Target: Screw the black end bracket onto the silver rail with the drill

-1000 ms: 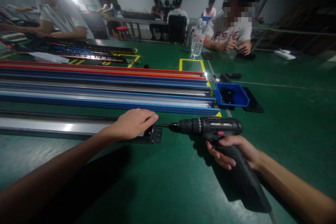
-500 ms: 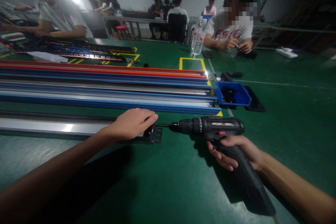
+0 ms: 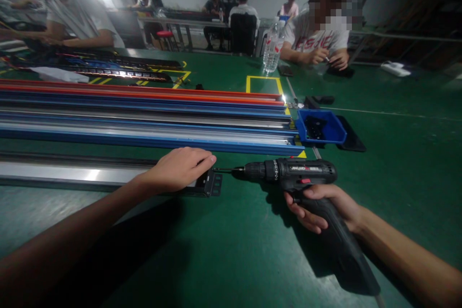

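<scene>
My right hand (image 3: pixel 321 207) is wrapped round the handle of a black power drill (image 3: pixel 306 172), its index finger at the trigger. The drill lies level, and its long thin bit (image 3: pixel 224 170) points left, with the tip at the end of a long silver-and-black metal rail (image 3: pixel 90 169). Over that end of the rail my left hand (image 3: pixel 184 168) is closed from above, thumb towards the end; its far fingers are partly hidden. A black end bracket (image 3: pixel 215 185) with slots sticks out below the bit tip. Whether the tip sits in a screw is too small to tell.
Beyond the rail lie several blue rails (image 3: pixel 216 143) and an orange rail (image 3: pixel 180 94). A blue bin (image 3: pixel 327 127) with small black parts stands right of their ends, by a black flat pad (image 3: pixel 355 137). Water bottles (image 3: pixel 272 50) and co-workers are farther back.
Both hands, the drill and the rail keep nearly the same places. The view has shifted very slightly, and the background sits a little higher.
</scene>
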Demonstrator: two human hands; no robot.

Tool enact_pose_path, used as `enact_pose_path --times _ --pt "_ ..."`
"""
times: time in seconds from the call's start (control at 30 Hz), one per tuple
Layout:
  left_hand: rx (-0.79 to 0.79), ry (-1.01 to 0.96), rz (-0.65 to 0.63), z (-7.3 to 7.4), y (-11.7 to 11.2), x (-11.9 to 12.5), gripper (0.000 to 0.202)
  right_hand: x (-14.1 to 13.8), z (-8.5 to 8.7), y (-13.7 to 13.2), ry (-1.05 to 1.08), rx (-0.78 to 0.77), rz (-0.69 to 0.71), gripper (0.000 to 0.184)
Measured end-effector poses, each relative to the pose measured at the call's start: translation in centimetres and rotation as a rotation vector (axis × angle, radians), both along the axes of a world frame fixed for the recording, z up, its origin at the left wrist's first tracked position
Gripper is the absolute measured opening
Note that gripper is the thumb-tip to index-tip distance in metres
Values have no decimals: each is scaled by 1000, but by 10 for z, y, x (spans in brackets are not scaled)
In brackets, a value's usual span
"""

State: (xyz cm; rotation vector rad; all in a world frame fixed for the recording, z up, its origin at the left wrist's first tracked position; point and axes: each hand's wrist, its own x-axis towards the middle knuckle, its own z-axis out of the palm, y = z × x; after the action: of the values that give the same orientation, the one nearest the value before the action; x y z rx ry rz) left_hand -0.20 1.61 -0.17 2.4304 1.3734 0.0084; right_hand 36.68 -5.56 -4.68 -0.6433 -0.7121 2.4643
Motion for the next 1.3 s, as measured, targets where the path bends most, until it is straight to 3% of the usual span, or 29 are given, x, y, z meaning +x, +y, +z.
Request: enact_pose_path --times 1.3 --pt "-21 -11 27 0 -1 0 57 0 -4 1 37 -10 6 35"
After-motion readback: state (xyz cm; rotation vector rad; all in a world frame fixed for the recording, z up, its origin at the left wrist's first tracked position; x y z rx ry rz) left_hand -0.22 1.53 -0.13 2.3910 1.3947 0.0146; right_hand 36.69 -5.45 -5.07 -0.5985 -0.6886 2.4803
